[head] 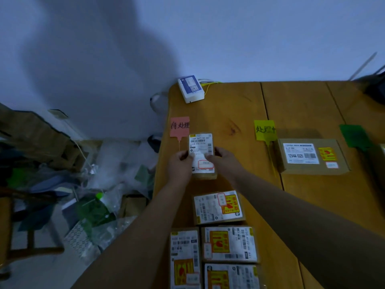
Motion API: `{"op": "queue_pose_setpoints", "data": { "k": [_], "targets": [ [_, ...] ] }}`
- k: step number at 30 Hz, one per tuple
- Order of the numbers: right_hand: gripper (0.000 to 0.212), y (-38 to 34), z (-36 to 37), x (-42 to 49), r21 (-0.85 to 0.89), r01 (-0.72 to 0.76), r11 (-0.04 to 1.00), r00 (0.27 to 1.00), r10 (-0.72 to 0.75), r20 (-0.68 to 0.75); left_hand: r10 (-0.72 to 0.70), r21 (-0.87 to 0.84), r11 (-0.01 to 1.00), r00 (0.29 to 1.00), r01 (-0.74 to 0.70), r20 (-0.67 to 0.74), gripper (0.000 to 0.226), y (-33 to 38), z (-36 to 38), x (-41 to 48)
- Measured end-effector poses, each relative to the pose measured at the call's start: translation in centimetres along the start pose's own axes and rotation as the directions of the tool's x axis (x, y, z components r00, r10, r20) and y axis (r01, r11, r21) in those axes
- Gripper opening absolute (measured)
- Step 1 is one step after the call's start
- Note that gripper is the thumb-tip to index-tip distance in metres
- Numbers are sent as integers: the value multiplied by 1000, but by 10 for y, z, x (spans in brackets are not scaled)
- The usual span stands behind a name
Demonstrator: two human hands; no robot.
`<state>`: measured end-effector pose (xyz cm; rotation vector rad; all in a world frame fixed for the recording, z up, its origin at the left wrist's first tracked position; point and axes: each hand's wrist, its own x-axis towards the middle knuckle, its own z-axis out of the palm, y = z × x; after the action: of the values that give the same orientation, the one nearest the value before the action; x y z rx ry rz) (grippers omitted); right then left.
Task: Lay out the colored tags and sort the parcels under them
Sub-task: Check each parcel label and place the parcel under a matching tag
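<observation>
Small parcel (201, 156): long axis 12–6, clasped by left hand (180, 163) and right hand (223, 161); pink tag (179, 126) at 11 o'clock, seemingly just apart

Dim room; pale wall (104, 49); wooden table (302, 205); cluttered floor (73, 195) at left.

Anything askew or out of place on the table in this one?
Nothing is spilled or damaged. The green tag lies tilted, unlike the pink tag and yellow tag. Both hands hold a small parcel just below the pink tag.
</observation>
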<state>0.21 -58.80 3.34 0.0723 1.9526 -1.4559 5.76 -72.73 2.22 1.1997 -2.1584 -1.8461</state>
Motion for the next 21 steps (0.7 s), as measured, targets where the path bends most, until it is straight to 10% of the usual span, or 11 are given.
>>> {"op": "queue_pose_setpoints", "data": {
  "k": [14,21],
  "targets": [
    [52,18,13,41,69,-107,992,994,105,32,31,7,1000,999,-30,-13,43,-34,-6,49],
    [59,42,-25,-7,-34,-11,999,984,4,-176,18,110,994,985,1,-174,20,-61,-44,-10]
  ]
}}
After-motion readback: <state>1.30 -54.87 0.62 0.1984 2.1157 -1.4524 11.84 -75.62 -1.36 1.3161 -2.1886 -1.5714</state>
